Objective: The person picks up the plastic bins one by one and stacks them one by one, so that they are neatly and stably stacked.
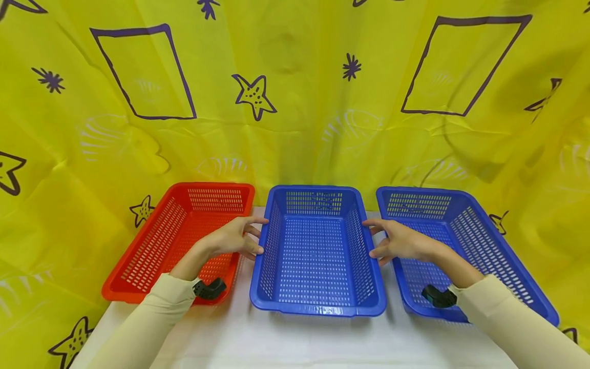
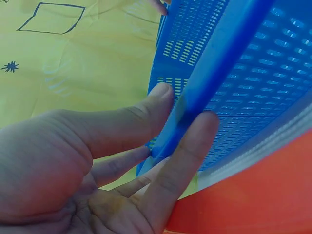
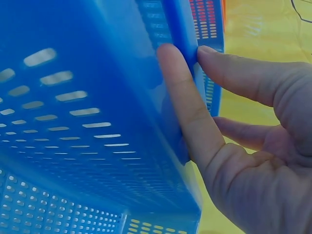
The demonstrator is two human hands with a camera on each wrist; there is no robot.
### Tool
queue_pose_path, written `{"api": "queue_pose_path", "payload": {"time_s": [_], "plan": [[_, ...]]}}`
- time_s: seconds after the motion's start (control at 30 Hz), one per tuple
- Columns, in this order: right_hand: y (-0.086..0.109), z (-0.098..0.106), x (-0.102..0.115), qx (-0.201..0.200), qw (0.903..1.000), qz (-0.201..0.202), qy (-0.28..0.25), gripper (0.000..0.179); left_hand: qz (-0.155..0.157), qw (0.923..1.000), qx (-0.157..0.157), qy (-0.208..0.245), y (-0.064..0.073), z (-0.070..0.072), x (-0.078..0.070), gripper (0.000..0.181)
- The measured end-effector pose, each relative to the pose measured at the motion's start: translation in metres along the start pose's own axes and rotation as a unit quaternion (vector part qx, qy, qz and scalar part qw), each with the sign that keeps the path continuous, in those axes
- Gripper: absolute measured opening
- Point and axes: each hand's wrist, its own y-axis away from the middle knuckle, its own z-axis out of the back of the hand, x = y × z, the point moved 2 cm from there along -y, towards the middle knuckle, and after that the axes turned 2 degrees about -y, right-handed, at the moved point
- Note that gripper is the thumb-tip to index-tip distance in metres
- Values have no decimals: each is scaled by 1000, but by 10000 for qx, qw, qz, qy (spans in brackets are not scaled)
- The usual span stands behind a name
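Observation:
A blue perforated plastic basket (image 1: pixel 318 309) stands in the middle of the head view, with nothing inside it. At its left rim, my left hand (image 1: pixel 235 237) pinches the edge between thumb and fingers. My right hand (image 1: pixel 398 240) pinches the opposite rim in the same way. Up close in the left wrist view, the thumb (image 2: pixel 161 95) and a finger lie on either side of the blue rim (image 2: pixel 219 53). In the right wrist view, a finger (image 3: pixel 183 92) and the thumb straddle the rim (image 3: pixel 179 29).
A red perforated basket (image 1: pixel 138 296) stands left of the middle one, behind my left forearm. To the right is a second blue basket (image 1: pixel 511 251), partly covered by my right forearm. A white-covered table (image 1: pixel 286 343) lies below, with a yellow patterned curtain (image 1: pixel 295 148) behind.

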Motion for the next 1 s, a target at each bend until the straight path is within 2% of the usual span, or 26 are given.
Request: {"api": "queue_pose_path", "payload": {"time_s": [0.33, 0.63, 1.0], "plan": [[-1, -1, -1, -55, 9998, 37, 167, 83, -49, 9997, -107, -231, -1, -1, 3, 83], [-1, -1, -2, -51, 9997, 63, 215, 83, -103, 9997, -117, -184, -1, -1, 4, 82], [0, -3, -1, -84, 9997, -76, 201, 84, -69, 9991, -224, -341, 0, -3, 2, 82]]}}
